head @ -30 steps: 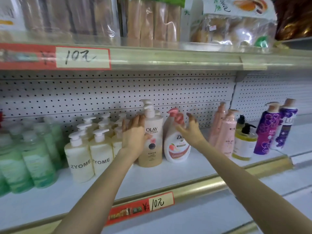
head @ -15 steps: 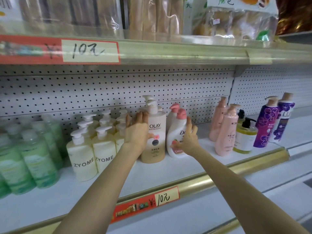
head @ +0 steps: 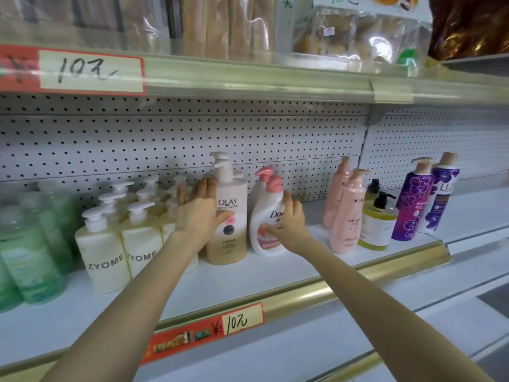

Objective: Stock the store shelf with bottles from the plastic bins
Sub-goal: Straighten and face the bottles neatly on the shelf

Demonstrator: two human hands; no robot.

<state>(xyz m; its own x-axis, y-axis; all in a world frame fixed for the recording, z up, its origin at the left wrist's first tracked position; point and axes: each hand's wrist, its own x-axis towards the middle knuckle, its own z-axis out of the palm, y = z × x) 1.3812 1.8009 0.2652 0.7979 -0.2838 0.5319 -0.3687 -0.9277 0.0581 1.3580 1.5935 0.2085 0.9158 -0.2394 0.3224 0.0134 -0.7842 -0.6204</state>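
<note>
With my left hand [head: 200,216] clasping the Olay bottle [head: 230,245] and right hand [head: 289,224] gripping the Dove bottle [head: 265,209] on the shelf [head: 248,279], I'd nudge both upright, labels forward.

Retail shop, toiletries aisle. Evidence: white shelf [head: 248,274] with perforated back panel [head: 137,139]. Gold price rail [head: 344,282] runs along the shelf's front edge and carries a handwritten "¥10元" tag [head: 242,322]. Upper shelf [head: 275,78] has a second tag [head: 91,71] on its front edge and bagged bread [head: 358,37] on top. Stock grouped by brand: green bottles [head: 30,260] at the left end, ZYOME pump bottles [head: 102,260] beside them, purple bottles [head: 413,199] toward the right.
</note>
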